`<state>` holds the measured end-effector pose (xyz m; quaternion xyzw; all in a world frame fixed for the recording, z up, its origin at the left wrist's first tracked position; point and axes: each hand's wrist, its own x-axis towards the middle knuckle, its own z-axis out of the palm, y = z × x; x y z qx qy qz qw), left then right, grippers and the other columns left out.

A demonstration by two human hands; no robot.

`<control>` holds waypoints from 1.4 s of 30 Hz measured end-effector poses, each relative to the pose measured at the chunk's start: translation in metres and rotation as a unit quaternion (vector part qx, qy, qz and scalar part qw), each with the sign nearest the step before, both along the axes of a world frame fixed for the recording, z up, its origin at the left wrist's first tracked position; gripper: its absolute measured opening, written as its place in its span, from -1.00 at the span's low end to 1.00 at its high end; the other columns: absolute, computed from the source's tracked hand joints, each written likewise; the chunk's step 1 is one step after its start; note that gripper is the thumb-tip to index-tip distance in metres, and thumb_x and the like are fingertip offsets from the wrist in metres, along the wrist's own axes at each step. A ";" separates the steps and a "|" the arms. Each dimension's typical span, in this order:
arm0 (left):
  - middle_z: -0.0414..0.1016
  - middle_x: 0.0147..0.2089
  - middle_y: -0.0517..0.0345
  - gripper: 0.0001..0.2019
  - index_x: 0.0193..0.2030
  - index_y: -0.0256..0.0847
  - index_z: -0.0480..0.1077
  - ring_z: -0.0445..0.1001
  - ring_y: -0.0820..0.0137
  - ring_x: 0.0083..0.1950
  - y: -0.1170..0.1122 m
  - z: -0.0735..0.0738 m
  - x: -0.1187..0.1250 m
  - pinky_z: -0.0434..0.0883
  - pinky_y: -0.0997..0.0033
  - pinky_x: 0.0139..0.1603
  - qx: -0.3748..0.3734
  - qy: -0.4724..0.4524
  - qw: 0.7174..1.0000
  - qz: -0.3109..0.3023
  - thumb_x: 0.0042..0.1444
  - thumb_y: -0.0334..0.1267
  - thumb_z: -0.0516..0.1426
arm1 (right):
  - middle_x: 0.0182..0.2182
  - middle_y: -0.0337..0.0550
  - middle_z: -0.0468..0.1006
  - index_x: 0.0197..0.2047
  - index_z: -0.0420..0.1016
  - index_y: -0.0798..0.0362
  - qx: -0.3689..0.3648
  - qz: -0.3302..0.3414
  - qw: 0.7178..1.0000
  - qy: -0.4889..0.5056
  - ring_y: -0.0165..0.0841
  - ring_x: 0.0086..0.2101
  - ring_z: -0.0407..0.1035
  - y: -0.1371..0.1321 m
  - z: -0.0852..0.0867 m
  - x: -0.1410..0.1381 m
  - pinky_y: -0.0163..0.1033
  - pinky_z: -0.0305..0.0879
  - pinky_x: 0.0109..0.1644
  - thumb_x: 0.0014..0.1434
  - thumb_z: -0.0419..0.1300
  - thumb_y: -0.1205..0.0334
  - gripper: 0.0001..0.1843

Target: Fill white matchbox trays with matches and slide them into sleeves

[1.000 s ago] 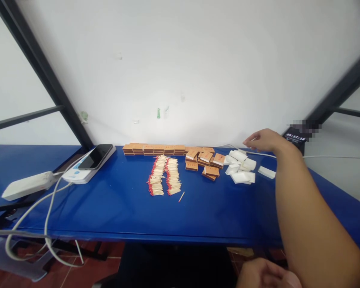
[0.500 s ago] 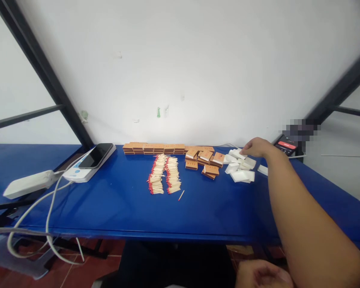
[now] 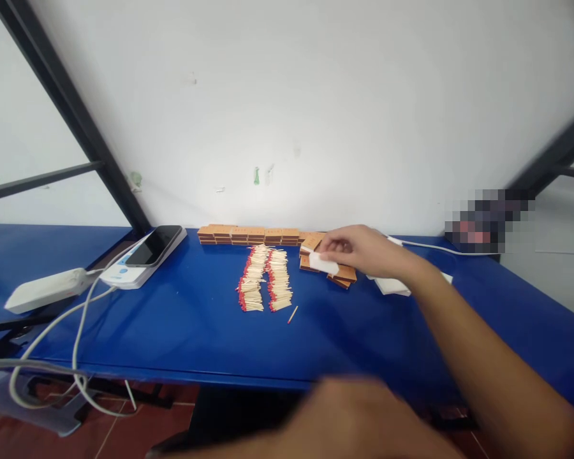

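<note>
Several orange matchboxes [image 3: 249, 235] bear faint print too small to read.

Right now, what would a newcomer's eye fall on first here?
Probably the two columns of red-tipped matches lying side by side on the blue table. To their right, the right hand pinches a white matchbox tray near loosely piled orange matchboxes. The left hand is a blur at the bottom of the view.
</note>
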<state>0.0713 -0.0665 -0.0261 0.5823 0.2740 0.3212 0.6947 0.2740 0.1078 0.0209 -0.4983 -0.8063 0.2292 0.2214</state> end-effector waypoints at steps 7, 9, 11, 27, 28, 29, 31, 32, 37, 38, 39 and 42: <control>0.58 0.04 -0.05 -0.50 0.19 -0.22 0.50 0.47 0.13 0.10 0.157 0.026 -0.075 0.40 0.07 0.19 0.550 0.305 0.765 0.139 0.25 0.06 0.31 | -0.39 -0.22 0.58 -0.24 0.60 -0.04 0.020 0.071 0.996 0.058 -0.35 -0.39 0.42 0.003 -0.021 -0.045 -0.26 0.27 -0.31 0.32 0.24 0.07 -0.81; 0.60 -0.08 0.01 -0.51 0.15 -0.21 0.54 0.48 0.18 -0.01 0.170 0.023 -0.082 0.41 0.15 0.08 0.554 0.325 0.758 0.112 0.24 0.10 0.30 | -0.39 -0.22 0.58 -0.23 0.60 -0.03 0.027 0.084 0.994 0.064 -0.36 -0.40 0.40 0.005 -0.028 -0.054 -0.26 0.26 -0.32 0.32 0.24 0.11 -0.84; 0.61 -0.16 0.07 -0.58 0.06 -0.19 0.58 0.49 0.21 -0.08 0.174 0.020 -0.085 0.41 0.20 0.01 0.539 0.324 0.771 0.102 0.24 0.09 0.31 | -0.39 -0.22 0.58 -0.24 0.60 -0.04 0.025 0.079 0.994 0.078 -0.37 -0.41 0.39 0.005 -0.035 -0.061 -0.27 0.26 -0.34 0.31 0.24 0.14 -0.86; 0.67 -0.11 0.11 -0.52 -0.03 -0.10 0.63 0.56 0.27 -0.06 0.217 -0.022 -0.124 0.47 0.21 -0.01 0.541 0.230 0.778 0.220 -0.05 0.05 0.49 | -0.32 -0.25 0.53 -0.31 0.60 0.01 -0.146 0.152 0.976 -0.063 -0.42 -0.36 0.36 -0.027 -0.054 -0.051 -0.29 0.28 -0.31 0.27 0.31 0.26 -0.91; 0.67 -0.11 0.11 -0.51 -0.03 -0.11 0.63 0.56 0.27 -0.07 0.217 -0.023 -0.123 0.47 0.21 -0.02 0.551 0.233 0.770 0.221 -0.05 0.06 0.48 | -0.34 -0.26 0.51 -0.30 0.60 0.00 -0.140 0.152 0.977 -0.061 -0.42 -0.36 0.35 -0.027 -0.055 -0.053 -0.30 0.26 -0.32 0.27 0.31 0.25 -0.91; 0.67 -0.12 0.10 -0.50 -0.02 -0.12 0.63 0.55 0.27 -0.07 0.217 -0.024 -0.123 0.47 0.21 -0.03 0.558 0.236 0.764 0.221 -0.05 0.08 0.48 | -0.36 -0.27 0.49 -0.28 0.60 -0.01 -0.133 0.154 0.977 -0.058 -0.42 -0.37 0.33 -0.027 -0.056 -0.055 -0.30 0.25 -0.32 0.27 0.32 0.25 -0.93; 0.67 -0.12 0.09 -0.50 -0.01 -0.13 0.62 0.54 0.27 -0.07 0.218 -0.026 -0.122 0.47 0.21 -0.03 0.567 0.241 0.757 0.219 -0.02 0.09 0.46 | -0.39 -0.29 0.47 -0.27 0.60 -0.02 -0.119 0.157 0.979 -0.058 -0.42 -0.37 0.31 -0.027 -0.057 -0.057 -0.30 0.22 -0.32 0.28 0.33 0.24 -0.94; 0.67 -0.12 0.08 -0.50 -0.01 -0.14 0.62 0.54 0.26 -0.08 0.218 -0.026 -0.121 0.47 0.22 -0.03 0.571 0.242 0.754 0.218 -0.01 0.09 0.46 | -0.39 -0.29 0.46 -0.28 0.59 -0.01 -0.115 0.160 0.979 -0.060 -0.42 -0.37 0.30 -0.028 -0.058 -0.057 -0.30 0.21 -0.32 0.29 0.33 0.24 -0.93; 0.65 -0.11 0.07 -0.48 0.01 -0.15 0.61 0.52 0.26 -0.06 0.218 -0.030 -0.120 0.46 0.22 -0.01 0.588 0.243 0.744 0.204 -0.02 0.08 0.46 | -0.39 -0.29 0.46 -0.32 0.54 0.03 -0.101 0.162 0.979 -0.070 -0.43 -0.39 0.26 -0.030 -0.060 -0.061 -0.28 0.15 -0.32 0.35 0.28 0.24 -0.84; 0.64 -0.12 0.07 -0.48 0.02 -0.15 0.61 0.52 0.25 -0.06 0.218 -0.031 -0.120 0.46 0.22 -0.01 0.589 0.243 0.744 0.203 -0.02 0.08 0.46 | -0.40 -0.29 0.45 -0.31 0.53 0.03 -0.091 0.161 0.980 -0.070 -0.42 -0.39 0.25 -0.031 -0.061 -0.063 -0.27 0.14 -0.32 0.36 0.26 0.25 -0.84; 0.64 -0.12 0.06 -0.49 0.02 -0.16 0.61 0.51 0.25 -0.06 0.218 -0.031 -0.120 0.45 0.21 0.00 0.589 0.242 0.743 0.204 0.00 0.08 0.45 | -0.41 -0.30 0.44 -0.31 0.52 0.03 -0.081 0.160 0.981 -0.069 -0.42 -0.40 0.24 -0.032 -0.062 -0.064 -0.27 0.13 -0.32 0.37 0.24 0.27 -0.84; 0.64 -0.12 0.06 -0.51 0.02 -0.17 0.61 0.51 0.26 -0.06 0.218 -0.033 -0.120 0.45 0.20 0.00 0.593 0.237 0.741 0.208 0.05 0.08 0.43 | -0.43 -0.31 0.42 -0.30 0.52 0.03 -0.059 0.152 0.984 -0.065 -0.42 -0.40 0.24 -0.033 -0.064 -0.068 -0.26 0.12 -0.31 0.36 0.23 0.30 -0.86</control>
